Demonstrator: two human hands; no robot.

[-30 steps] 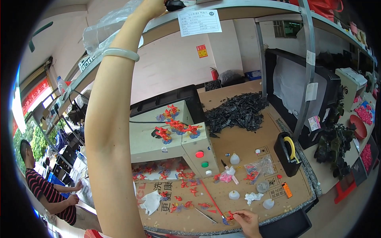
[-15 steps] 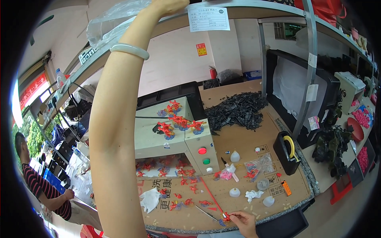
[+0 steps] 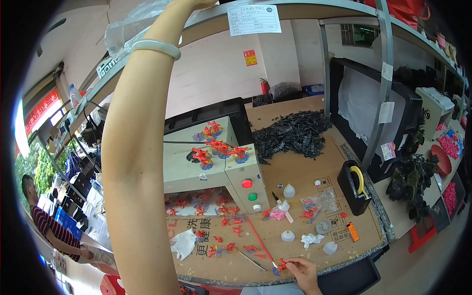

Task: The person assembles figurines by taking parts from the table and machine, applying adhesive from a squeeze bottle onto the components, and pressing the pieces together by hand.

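Observation:
My left arm reaches up across the view, a pale bangle (image 3: 156, 46) round its wrist. At the upper edge, my left hand (image 3: 196, 4) is at the shelf (image 3: 314, 9); its fingers are cut off or hidden. Low in the view, my right hand (image 3: 303, 272) pinches a small red figurine (image 3: 282, 264) with a blue base between thumb and fingers. The metal end of a thin red-handled brush (image 3: 259, 239) meets the figurine. Left of it lies a slim metal tool (image 3: 252, 260). More red figurines (image 3: 251, 249) lie on the cardboard.
A cream machine (image 3: 196, 172) carries red figurines on top and inside its opening. Beyond it is a heap of black parts (image 3: 295, 135). Small white bottles (image 3: 288, 191), an orange lighter (image 3: 353, 232) and a black holder with yellow tape (image 3: 355, 189) stand right. A person (image 3: 54, 226) is far left.
The view has shifted slightly, and my left arm appears a little further left, its hand still at the shelf. My right hand keeps its pinch on the figurine. The person far left has shifted posture.

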